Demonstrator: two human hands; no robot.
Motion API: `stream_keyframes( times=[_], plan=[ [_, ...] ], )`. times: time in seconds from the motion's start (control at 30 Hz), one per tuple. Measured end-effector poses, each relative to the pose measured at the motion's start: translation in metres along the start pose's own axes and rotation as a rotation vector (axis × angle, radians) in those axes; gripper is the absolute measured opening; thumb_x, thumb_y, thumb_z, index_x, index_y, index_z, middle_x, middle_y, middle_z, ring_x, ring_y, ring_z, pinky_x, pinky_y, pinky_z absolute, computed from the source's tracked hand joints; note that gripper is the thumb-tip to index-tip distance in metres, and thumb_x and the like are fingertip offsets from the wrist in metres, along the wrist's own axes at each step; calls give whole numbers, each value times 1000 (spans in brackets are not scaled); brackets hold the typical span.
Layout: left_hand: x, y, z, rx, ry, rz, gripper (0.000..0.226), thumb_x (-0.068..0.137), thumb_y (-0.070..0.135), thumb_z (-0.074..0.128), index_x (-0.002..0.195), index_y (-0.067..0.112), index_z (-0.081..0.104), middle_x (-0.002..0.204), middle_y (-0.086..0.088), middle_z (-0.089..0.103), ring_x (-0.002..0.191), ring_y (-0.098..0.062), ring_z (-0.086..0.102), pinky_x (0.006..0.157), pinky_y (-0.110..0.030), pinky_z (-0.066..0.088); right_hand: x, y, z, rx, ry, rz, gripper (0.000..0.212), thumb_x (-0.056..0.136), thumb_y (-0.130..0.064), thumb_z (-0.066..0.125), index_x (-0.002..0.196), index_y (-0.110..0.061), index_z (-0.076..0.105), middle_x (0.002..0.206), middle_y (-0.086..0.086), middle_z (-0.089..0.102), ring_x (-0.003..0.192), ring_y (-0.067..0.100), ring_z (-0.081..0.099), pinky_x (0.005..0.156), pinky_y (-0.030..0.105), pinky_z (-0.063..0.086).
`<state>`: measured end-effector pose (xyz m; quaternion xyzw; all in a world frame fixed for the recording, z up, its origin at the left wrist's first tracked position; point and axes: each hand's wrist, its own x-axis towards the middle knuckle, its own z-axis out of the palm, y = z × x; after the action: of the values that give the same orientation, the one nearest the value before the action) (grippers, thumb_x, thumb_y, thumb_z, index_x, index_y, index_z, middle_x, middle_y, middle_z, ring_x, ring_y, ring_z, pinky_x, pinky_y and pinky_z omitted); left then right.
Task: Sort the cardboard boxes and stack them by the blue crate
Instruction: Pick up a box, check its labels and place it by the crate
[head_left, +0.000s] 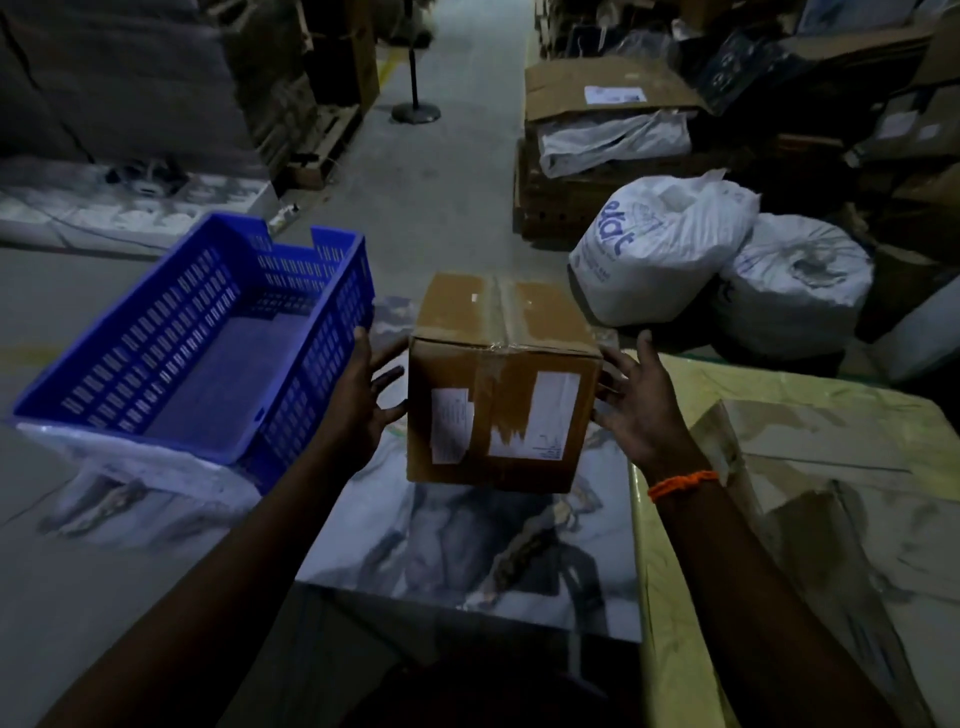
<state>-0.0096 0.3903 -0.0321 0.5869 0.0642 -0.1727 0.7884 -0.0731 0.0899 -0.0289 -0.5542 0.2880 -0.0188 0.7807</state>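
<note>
A taped brown cardboard box (501, 384) with white labels on its near face sits on a marbled plastic-wrapped surface (467, 551), just right of the empty blue crate (208, 332). My left hand (371, 395) is beside the box's left side with fingers spread, a small gap showing between palm and box. My right hand (636, 395), with an orange thread on the wrist, is at the box's right side with fingers straight; its fingertips are at the box's edge. Neither hand curls round the box.
Two tied white sacks (665, 249) lie to the right behind the box. A yellowish wrapped package (810, 493) lies at the near right. Stacked cartons (597, 135) and pallets line both sides of the grey aisle, with a black post stand (414, 109) farther back.
</note>
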Motion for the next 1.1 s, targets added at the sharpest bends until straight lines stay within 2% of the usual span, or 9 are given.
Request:
stream_keyframes(
  times=[0.1, 0.13, 0.23, 0.3, 0.53, 0.63, 0.73, 0.97, 1.1],
  plan=[
    [-14, -23, -16, -73, -11, -72, 65, 100, 69, 29, 127, 25, 68, 143, 1, 61, 139, -22, 48, 116, -61, 33, -12, 21, -6, 11, 36, 15, 67, 103, -67, 32, 125, -14, 68, 106, 5, 69, 100, 24, 62, 77, 38, 49],
    [-19, -31, -21, -87, -18, -94, 70, 99, 70, 29, 129, 21, 68, 140, 0, 64, 136, -21, 51, 116, -61, 33, -16, 29, -10, 35, 38, 31, 69, 103, -67, 32, 124, -12, 67, 103, 5, 67, 97, 23, 60, 78, 38, 50],
    [-36, -52, -33, -119, -34, -158, 79, 98, 73, 27, 135, 13, 64, 135, -1, 67, 134, -22, 54, 115, -62, 33, -28, 52, -24, 37, 57, 67, 76, 102, -70, 31, 130, -10, 67, 119, 10, 68, 109, 28, 59, 101, 48, 47],
    [-45, -63, -37, -141, -19, -208, 81, 97, 74, 27, 135, 13, 64, 135, -2, 67, 133, -23, 54, 116, -63, 32, -38, 68, -28, 20, 75, 81, 75, 102, -71, 30, 128, -14, 70, 124, 10, 69, 116, 31, 60, 107, 52, 45],
    [-76, -96, -58, -155, 8, -297, 83, 97, 74, 27, 136, 10, 63, 137, -5, 66, 135, -24, 54, 114, -59, 37, -68, 107, -34, -26, 116, 119, 70, 102, -69, 31, 129, -18, 71, 126, 10, 71, 123, 32, 61, 97, 47, 53],
    [-88, -108, -64, -165, -4, -311, 83, 94, 74, 32, 138, 10, 62, 139, -6, 65, 136, -24, 54, 113, -56, 39, -76, 115, -42, -38, 137, 114, 69, 102, -69, 30, 128, -20, 72, 125, 9, 71, 122, 29, 63, 101, 49, 53],
    [-94, -113, -67, -152, 6, -304, 80, 96, 73, 29, 137, 12, 63, 137, -6, 65, 134, -23, 56, 111, -56, 42, -81, 122, -47, -50, 136, 104, 69, 102, -69, 31, 128, -20, 72, 127, 9, 71, 123, 29, 62, 105, 52, 51],
    [-83, -103, -62, -75, 71, -281, 73, 99, 70, 27, 132, 16, 66, 128, -4, 71, 123, -23, 63, 101, -50, 50, -69, 120, -53, -31, 114, 133, 70, 102, -68, 32, 131, -15, 69, 128, 10, 71, 124, 30, 63, 104, 51, 51],
    [-72, -95, -54, 2, 72, -239, 66, 102, 65, 33, 133, 16, 63, 128, -2, 71, 119, -21, 67, 100, -48, 52, -57, 111, -47, -68, 115, 81, 66, 103, -65, 34, 132, -15, 67, 126, 7, 72, 119, 25, 65, 95, 45, 53]
  ],
)
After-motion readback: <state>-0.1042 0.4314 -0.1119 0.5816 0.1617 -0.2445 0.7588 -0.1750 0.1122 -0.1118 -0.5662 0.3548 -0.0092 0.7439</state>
